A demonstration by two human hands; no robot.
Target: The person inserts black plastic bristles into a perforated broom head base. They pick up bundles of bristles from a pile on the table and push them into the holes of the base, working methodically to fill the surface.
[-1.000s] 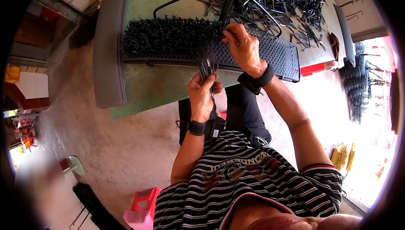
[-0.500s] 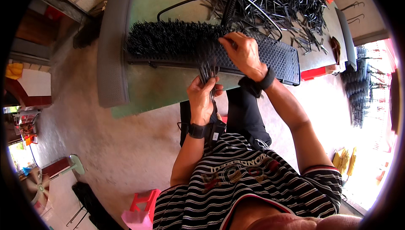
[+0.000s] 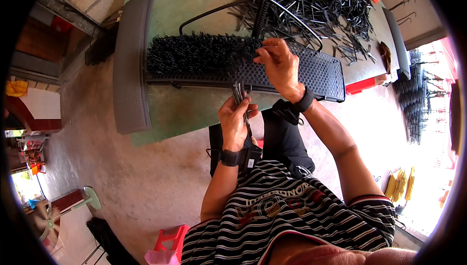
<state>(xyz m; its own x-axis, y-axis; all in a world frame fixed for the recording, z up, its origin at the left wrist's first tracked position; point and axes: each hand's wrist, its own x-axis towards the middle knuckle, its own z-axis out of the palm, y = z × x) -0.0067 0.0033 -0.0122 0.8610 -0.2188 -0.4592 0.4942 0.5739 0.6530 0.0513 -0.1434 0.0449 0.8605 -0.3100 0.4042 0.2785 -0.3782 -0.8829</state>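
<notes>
The left hand's grip (image 3: pixel 235 121) pinches a bundle of thin black strips (image 3: pixel 238 91) between thumb and fingers, just below the near edge of a black perforated panel (image 3: pixel 314 70). The right hand's grip (image 3: pixel 281 65) curls over the panel where its bristles (image 3: pixel 189 53) end, thumb and forefinger near each other; whether they pinch a strip, I cannot tell. Bristles cover the left part of the panel; open holes show on the right. Beyond it rise black wire legs (image 3: pixel 261 9), and a loose heap of strips (image 3: pixel 311 2) lies on the green table (image 3: pixel 194 109). At left lies a grey perforated sheet (image 3: pixel 130 70).
</notes>
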